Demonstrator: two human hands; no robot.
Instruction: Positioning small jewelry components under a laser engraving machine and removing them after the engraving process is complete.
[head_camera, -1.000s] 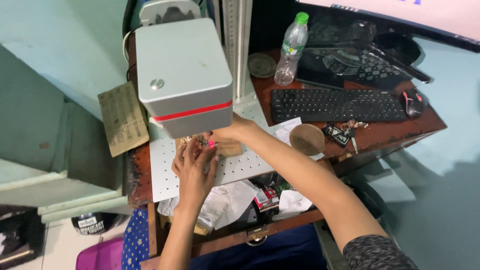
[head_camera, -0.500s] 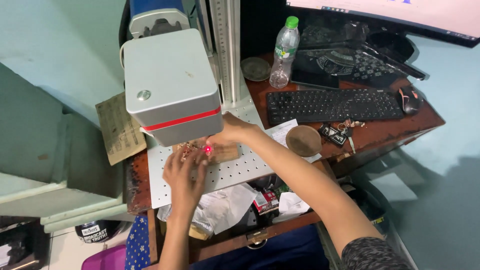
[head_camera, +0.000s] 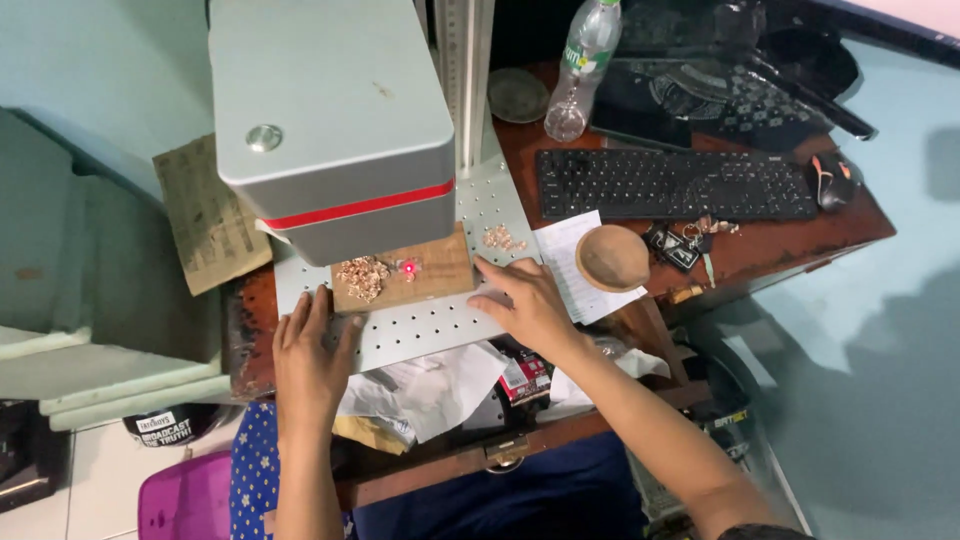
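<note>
Nearest the camera, the left hand (head_camera: 308, 362) lies flat on the perforated metal plate (head_camera: 430, 322), fingers spread and holding nothing, their tips at the near left corner of the wooden block (head_camera: 405, 272). The right hand (head_camera: 527, 302) rests open beside the block's right end, also empty. Half a second ago both hands were gathered over the block; now they have drawn apart to its sides. On the block sit a heap of small gold-coloured pieces (head_camera: 362, 274) and a red light spot (head_camera: 408, 267), under the grey machine head (head_camera: 335, 120). More pieces (head_camera: 503, 238) lie on the plate, perhaps tiny rings. Farther along the brown desk (head_camera: 780, 250) are a wooden bowl (head_camera: 613, 257), a black keyboard (head_camera: 672, 185) and a plastic bottle (head_camera: 582, 68).
</note>
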